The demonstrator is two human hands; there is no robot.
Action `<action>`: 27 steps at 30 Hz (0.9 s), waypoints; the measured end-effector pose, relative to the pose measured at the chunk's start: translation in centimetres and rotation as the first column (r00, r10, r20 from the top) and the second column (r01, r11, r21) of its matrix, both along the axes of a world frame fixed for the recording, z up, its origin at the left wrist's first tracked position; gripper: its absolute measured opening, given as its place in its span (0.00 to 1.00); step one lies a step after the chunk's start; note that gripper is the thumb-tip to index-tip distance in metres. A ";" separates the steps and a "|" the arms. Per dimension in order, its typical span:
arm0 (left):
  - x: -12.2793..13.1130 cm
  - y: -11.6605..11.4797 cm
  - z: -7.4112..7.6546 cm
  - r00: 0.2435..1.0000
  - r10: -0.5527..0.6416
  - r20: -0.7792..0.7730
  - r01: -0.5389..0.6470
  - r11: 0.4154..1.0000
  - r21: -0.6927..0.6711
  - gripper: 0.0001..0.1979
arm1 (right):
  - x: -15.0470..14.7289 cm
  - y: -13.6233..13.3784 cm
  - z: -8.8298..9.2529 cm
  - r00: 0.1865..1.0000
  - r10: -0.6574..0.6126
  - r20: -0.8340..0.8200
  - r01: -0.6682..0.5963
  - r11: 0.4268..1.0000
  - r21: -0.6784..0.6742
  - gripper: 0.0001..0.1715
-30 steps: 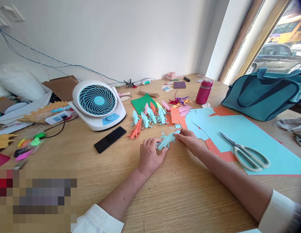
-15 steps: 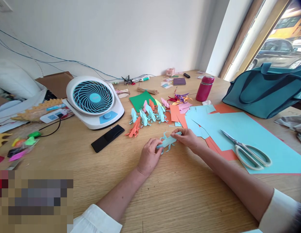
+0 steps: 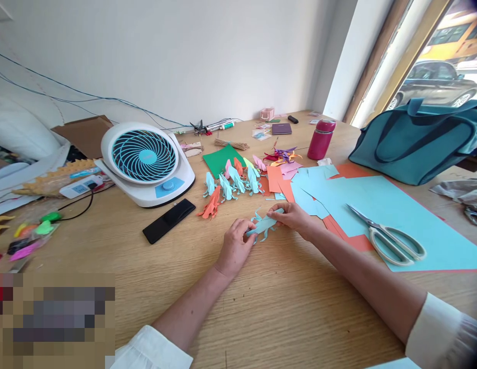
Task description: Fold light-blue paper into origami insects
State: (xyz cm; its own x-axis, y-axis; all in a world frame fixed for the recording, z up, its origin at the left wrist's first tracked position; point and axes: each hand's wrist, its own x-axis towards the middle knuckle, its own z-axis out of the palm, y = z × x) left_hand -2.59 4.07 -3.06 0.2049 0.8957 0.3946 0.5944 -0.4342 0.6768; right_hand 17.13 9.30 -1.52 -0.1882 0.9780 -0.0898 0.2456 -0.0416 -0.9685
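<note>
A light blue folded paper insect (image 3: 263, 224) lies low over the wooden table (image 3: 284, 307), held at both ends. My left hand (image 3: 235, 247) pinches its near end with curled fingers. My right hand (image 3: 294, 217) pinches its far end between thumb and fingers. Just beyond the hands stands a row of several finished paper insects (image 3: 233, 185), mostly light blue, with an orange one (image 3: 210, 206) at the left.
Scissors (image 3: 392, 240) lie on light blue and orange paper sheets (image 3: 380, 202) at the right. A teal bag (image 3: 417, 141), a red bottle (image 3: 320, 140), a white desk fan (image 3: 146, 161), a black phone (image 3: 168, 220) and a green sheet (image 3: 221, 158) stand around. Clutter fills the left edge.
Both hands have kept hold of the blue paper insect and shifted it slightly nearer and lower. The view has drifted a little.
</note>
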 end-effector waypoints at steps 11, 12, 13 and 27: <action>-0.3 0.0 0.1 0.957 0.209 -0.199 -0.212 0.977 0.005 0.10 | 0.9 0.0 -0.9 0.978 -0.184 0.102 0.156 0.960 0.231 0.22; -0.3 0.0 0.2 0.956 0.216 -0.197 -0.221 0.975 -0.004 0.11 | 1.0 -0.2 -0.8 0.970 -0.208 0.128 0.169 0.949 0.265 0.21; -0.3 0.0 0.2 0.959 0.213 -0.188 -0.220 0.975 -0.015 0.12 | 1.1 -0.4 -0.7 0.962 -0.224 0.155 0.171 0.939 0.297 0.19; -3.0 1.6 0.3 0.976 0.213 0.039 -0.210 0.975 -0.066 0.08 | -3.5 -5.7 -1.2 0.677 -0.135 0.723 -0.345 0.810 0.475 0.14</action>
